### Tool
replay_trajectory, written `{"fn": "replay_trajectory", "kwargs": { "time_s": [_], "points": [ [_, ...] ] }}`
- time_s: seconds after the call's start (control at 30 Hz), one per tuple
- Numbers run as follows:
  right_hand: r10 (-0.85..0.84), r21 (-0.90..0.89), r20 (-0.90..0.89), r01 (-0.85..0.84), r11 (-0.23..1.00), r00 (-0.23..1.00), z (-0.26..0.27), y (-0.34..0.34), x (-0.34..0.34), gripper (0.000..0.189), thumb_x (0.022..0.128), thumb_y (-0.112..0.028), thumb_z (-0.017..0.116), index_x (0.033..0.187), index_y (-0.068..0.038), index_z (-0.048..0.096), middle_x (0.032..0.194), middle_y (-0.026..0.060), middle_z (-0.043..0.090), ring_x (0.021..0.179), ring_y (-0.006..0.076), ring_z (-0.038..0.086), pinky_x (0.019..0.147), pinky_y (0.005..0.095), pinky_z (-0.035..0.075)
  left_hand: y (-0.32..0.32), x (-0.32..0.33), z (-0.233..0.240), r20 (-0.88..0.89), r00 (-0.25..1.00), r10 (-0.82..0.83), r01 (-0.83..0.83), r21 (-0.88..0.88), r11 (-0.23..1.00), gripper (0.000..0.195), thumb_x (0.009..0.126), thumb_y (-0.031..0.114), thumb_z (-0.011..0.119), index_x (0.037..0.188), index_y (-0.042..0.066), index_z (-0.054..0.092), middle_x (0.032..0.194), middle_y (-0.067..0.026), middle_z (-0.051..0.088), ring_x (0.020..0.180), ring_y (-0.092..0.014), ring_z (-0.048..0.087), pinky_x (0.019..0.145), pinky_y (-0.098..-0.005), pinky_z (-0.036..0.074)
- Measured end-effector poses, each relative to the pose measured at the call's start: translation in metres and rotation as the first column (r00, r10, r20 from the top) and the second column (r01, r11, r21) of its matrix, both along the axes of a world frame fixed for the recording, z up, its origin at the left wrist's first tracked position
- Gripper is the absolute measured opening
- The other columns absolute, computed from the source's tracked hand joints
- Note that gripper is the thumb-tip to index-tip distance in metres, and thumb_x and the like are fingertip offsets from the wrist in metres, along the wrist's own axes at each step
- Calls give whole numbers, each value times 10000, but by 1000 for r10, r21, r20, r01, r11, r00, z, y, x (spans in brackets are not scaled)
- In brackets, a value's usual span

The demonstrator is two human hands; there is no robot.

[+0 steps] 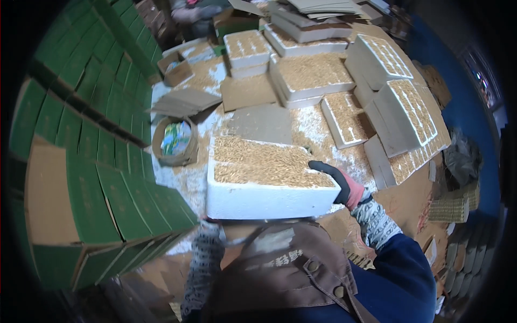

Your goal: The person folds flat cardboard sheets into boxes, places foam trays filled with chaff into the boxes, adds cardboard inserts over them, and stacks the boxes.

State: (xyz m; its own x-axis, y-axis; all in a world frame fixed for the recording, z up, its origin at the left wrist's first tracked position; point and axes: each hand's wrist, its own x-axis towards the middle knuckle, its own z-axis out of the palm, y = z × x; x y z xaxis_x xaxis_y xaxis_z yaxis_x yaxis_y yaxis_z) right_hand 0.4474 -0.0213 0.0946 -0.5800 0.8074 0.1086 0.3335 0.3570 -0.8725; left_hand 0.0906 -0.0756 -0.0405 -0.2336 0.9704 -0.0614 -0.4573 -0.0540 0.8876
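A white polystyrene foam box (270, 200), filled with what look like grain husks, stands close before my apron. My right hand (337, 181), in a black and pink work glove, grips its right end, thumb over the rim. My left hand is hidden behind the box's lower left corner; only the patterned sleeve below it shows, so its grip cannot be seen. Behind the box lies a grey cardboard sheet (262, 123) on a husk-strewn surface. To the left stands a round container (192, 149) with colourful packets (176, 138) inside.
Green cartons (113, 202) are stacked along the left. More husk-filled foam boxes (315, 74) stand at the back, and others (398, 117) are stacked at the right. Folded cardboard (188, 103) lies at the back left. A person's arm (196, 14) shows at the top.
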Motion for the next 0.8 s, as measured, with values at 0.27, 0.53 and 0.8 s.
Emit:
{"fn": "replay_trajectory", "kwargs": {
  "time_s": [0.27,0.53,0.8],
  "points": [
    [-5,-44,160,12,999,987,5,14,-9,424,876,-180,538,1269,-50,445,1106,103,584,1029,194,542,901,295,405,17,11,17,-324,927,-191,134,-189,973,250,904,109,462,1092,-32,547,954,-66,626,849,-109,523,759,-255,430],
    [-573,-598,142,531,601,808,-13,0,-9,469,872,-187,546,1294,-32,415,819,11,581,728,45,512,605,163,394,10,20,11,-370,916,-156,17,-351,936,383,849,107,563,1197,-36,492,1076,-109,589,963,-156,537,861,-267,409],
    [-346,153,723,350,924,597,-71,-17,-45,724,740,-256,668,1299,30,308,1116,219,514,1032,374,507,842,411,444,16,10,59,-503,799,-330,188,-312,931,571,693,79,693,1201,-56,470,1086,-138,586,981,-153,539,864,-272,428]
  ]
}}
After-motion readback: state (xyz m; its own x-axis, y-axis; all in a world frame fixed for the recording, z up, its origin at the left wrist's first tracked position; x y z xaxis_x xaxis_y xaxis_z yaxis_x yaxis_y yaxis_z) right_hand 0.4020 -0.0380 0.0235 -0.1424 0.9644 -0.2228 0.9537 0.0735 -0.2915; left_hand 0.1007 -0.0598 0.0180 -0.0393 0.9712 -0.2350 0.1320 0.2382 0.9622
